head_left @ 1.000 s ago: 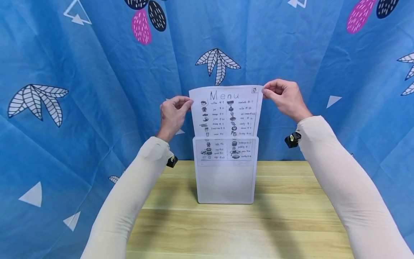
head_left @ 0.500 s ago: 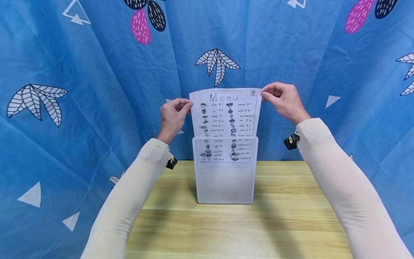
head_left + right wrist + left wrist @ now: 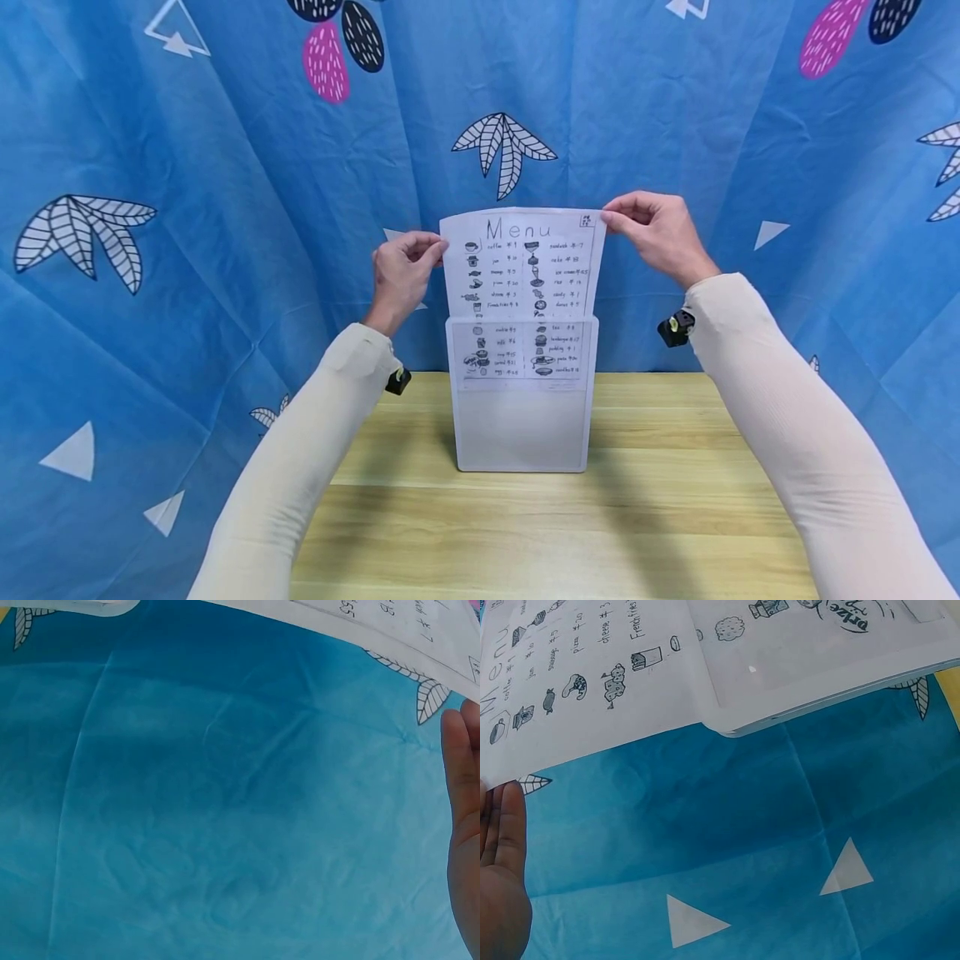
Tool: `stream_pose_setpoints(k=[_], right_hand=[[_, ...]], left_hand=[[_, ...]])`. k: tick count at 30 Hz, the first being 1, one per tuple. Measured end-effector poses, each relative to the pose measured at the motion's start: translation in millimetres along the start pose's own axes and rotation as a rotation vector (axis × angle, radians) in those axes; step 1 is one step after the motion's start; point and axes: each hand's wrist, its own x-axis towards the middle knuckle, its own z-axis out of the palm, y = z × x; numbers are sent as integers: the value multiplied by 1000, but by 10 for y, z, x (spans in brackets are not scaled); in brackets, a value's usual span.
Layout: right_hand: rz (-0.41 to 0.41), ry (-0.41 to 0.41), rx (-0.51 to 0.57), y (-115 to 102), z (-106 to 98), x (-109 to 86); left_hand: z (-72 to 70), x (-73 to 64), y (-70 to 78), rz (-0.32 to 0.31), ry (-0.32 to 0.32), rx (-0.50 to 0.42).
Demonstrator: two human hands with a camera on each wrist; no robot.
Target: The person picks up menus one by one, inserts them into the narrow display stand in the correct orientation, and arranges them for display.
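Note:
A white paper menu [image 3: 495, 287] with "Menu" written across its top stands half inside a clear sign holder [image 3: 521, 433]. Its lower part shows through the holder's front; the upper part sticks out above the rim. My left hand [image 3: 401, 271] pinches the sheet's left edge near the top corner. At the top right corner, my right hand [image 3: 660, 233] pinches the paper between thumb and fingers. In the left wrist view, the menu [image 3: 562, 690] runs into the holder [image 3: 780, 697], with part of the left hand [image 3: 502, 877] at the frame's edge.
The holder stands upright on a light wooden table [image 3: 525, 533]. Close behind hangs a blue patterned curtain [image 3: 645, 100], which also runs along both sides.
The menu has slid a little further down into the holder. Both hands have come down slightly with it, still pinching its top corners; the holder has stayed in place.

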Motion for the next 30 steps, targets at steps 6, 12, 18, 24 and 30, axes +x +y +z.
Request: stream_pose_setpoints(k=[6, 12, 18, 24, 30], right_hand=[[-12, -5, -9, 21, 9, -18], [-30, 5, -16, 34, 12, -17], [-32, 3, -3, 24, 36, -28], [-24, 0, 8, 26, 55, -49], [-12, -18, 39, 66, 60, -66]], left_hand=[[-9, 17, -3, 25, 19, -13], [-39, 90, 100, 37, 47, -38], [-44, 117, 130, 52, 53, -16], [-38, 97, 81, 70, 59, 2], [-24, 82, 47, 96, 68, -13]])
